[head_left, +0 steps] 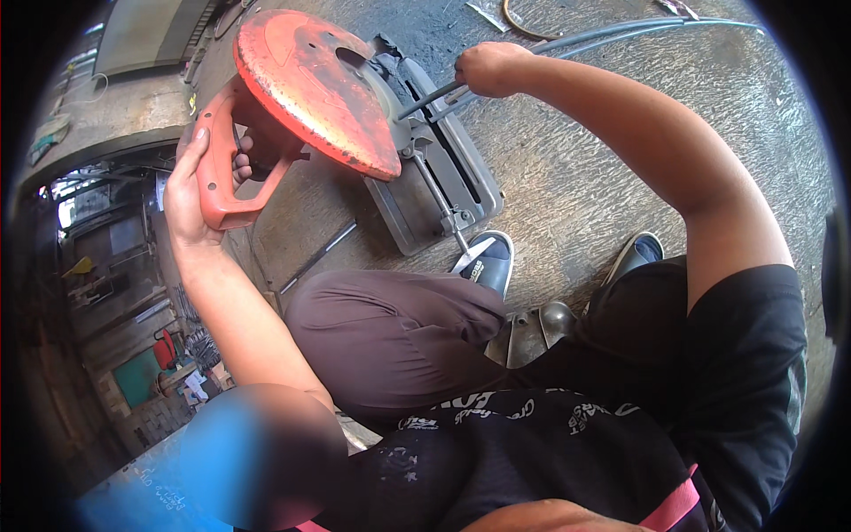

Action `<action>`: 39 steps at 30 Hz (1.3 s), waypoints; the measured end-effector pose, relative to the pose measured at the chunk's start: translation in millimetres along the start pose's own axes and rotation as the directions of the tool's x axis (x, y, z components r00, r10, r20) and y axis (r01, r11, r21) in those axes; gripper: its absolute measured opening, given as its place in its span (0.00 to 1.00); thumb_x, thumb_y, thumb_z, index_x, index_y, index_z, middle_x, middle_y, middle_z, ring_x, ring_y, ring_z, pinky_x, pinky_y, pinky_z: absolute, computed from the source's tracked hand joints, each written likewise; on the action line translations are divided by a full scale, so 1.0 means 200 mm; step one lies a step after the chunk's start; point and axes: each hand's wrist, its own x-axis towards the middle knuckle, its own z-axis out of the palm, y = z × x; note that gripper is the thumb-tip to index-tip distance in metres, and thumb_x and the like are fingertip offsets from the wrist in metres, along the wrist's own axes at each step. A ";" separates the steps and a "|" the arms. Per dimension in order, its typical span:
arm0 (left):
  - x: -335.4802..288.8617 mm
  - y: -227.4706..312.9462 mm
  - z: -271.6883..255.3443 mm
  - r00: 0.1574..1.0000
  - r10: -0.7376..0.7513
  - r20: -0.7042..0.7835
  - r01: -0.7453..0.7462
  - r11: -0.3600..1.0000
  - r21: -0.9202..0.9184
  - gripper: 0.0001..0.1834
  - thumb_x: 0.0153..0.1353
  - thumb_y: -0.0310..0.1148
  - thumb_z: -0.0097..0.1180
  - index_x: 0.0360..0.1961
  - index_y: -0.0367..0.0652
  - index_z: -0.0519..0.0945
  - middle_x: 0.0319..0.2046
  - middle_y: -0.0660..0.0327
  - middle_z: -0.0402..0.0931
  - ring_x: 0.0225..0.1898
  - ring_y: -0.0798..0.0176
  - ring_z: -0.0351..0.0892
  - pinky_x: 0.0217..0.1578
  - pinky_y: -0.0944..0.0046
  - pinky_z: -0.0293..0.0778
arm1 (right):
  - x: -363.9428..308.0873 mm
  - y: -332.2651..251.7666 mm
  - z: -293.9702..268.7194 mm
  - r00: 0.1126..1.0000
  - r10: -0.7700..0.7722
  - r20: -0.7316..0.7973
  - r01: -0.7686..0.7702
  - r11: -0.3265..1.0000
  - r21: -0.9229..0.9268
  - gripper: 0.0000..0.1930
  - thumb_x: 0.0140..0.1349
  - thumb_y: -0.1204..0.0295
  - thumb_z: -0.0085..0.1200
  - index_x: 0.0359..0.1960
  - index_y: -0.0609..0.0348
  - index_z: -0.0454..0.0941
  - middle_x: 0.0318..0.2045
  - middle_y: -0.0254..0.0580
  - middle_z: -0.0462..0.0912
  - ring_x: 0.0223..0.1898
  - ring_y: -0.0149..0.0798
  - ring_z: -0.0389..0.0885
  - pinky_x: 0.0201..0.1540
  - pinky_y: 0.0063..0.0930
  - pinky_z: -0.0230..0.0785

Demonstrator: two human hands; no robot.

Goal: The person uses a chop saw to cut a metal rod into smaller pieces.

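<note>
In the head view, an orange-red loop handle (pixel 215 173) is gripped by the left hand (pixel 188 197), whose thumb is laid along its outer side and whose fingers (pixel 241 161) are curled through its opening. The handle is joined to a scuffed orange-red rounded metal guard (pixel 310 93), by which the upper part of the cutting machine is covered. Two long grey metal rods (pixel 430 100) are seen at the right hand (pixel 492 69); its fingers are closed around at least the upper one, but whether the lower one is also enclosed cannot be told. The rods are extended from beside the guard's right edge, over the machine's grey metal base (pixel 399 213), toward the upper right. Whether a blade is touched by them cannot be told, since that part is hidden by the guard. A grey metal clamp screw (pixel 432 182) is mounted on the base, which is set on a worn brown floor (pixel 576 168). Dark blue shoes (pixel 490 268) are placed near the base, and a thin dark bar (pixel 319 257) is seen lying to its left.
</note>
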 end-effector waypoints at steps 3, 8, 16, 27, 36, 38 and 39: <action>-0.01 0.00 0.00 0.999 0.043 -0.017 -0.043 0.999 0.008 0.24 0.65 0.38 0.46 0.58 0.36 0.64 0.36 0.51 0.76 0.30 0.63 0.77 0.32 0.68 0.77 | 0.02 -0.03 0.02 1.000 -0.013 -0.001 0.013 1.000 -0.019 0.16 0.63 0.65 0.40 0.43 0.57 0.79 0.44 0.48 0.81 0.47 0.48 0.79 0.50 0.42 0.70; -0.01 0.00 0.01 0.999 0.051 -0.019 -0.051 0.999 0.006 0.24 0.65 0.39 0.47 0.56 0.34 0.66 0.34 0.50 0.76 0.29 0.63 0.75 0.31 0.67 0.74 | 0.01 -0.04 0.04 1.000 0.005 0.030 -0.004 1.000 -0.030 0.16 0.62 0.64 0.42 0.44 0.55 0.79 0.44 0.46 0.81 0.46 0.48 0.79 0.48 0.43 0.71; -0.01 0.00 0.02 0.999 0.026 -0.032 -0.026 1.000 0.006 0.24 0.64 0.39 0.47 0.56 0.34 0.66 0.34 0.51 0.76 0.28 0.63 0.75 0.31 0.67 0.74 | -0.02 -0.06 0.02 1.000 0.010 0.023 -0.009 0.999 -0.042 0.15 0.63 0.63 0.43 0.43 0.53 0.79 0.43 0.43 0.81 0.45 0.47 0.80 0.47 0.42 0.72; 0.00 0.00 0.01 0.998 0.045 -0.042 -0.045 0.999 0.007 0.24 0.64 0.39 0.47 0.56 0.34 0.66 0.35 0.50 0.76 0.31 0.62 0.77 0.32 0.66 0.75 | -0.02 -0.07 0.02 1.000 -0.016 -0.011 0.014 0.992 -0.125 0.14 0.60 0.67 0.44 0.43 0.50 0.80 0.40 0.40 0.83 0.44 0.44 0.81 0.45 0.40 0.74; 0.00 0.00 0.01 0.999 0.044 -0.030 -0.043 0.999 0.013 0.24 0.64 0.39 0.47 0.56 0.34 0.66 0.35 0.49 0.77 0.31 0.61 0.77 0.32 0.66 0.75 | -0.03 -0.08 0.02 0.999 0.025 -0.045 -0.030 0.995 -0.098 0.14 0.60 0.65 0.44 0.42 0.50 0.80 0.40 0.40 0.83 0.44 0.43 0.81 0.47 0.39 0.72; 0.00 0.00 0.01 0.998 0.043 -0.041 -0.043 0.999 -0.002 0.24 0.64 0.38 0.47 0.56 0.33 0.66 0.35 0.49 0.77 0.31 0.61 0.77 0.32 0.66 0.75 | -0.04 -0.07 0.02 0.999 0.006 -0.036 -0.010 0.994 -0.113 0.14 0.61 0.64 0.43 0.43 0.50 0.80 0.40 0.40 0.82 0.45 0.43 0.80 0.47 0.39 0.72; 0.00 0.00 0.01 0.999 0.043 -0.026 -0.043 0.999 0.006 0.24 0.64 0.38 0.47 0.56 0.33 0.66 0.35 0.49 0.77 0.31 0.61 0.77 0.32 0.66 0.75 | -0.04 -0.07 0.02 0.999 0.006 -0.036 -0.010 0.994 -0.113 0.14 0.61 0.64 0.43 0.43 0.50 0.80 0.40 0.40 0.82 0.45 0.43 0.80 0.47 0.39 0.72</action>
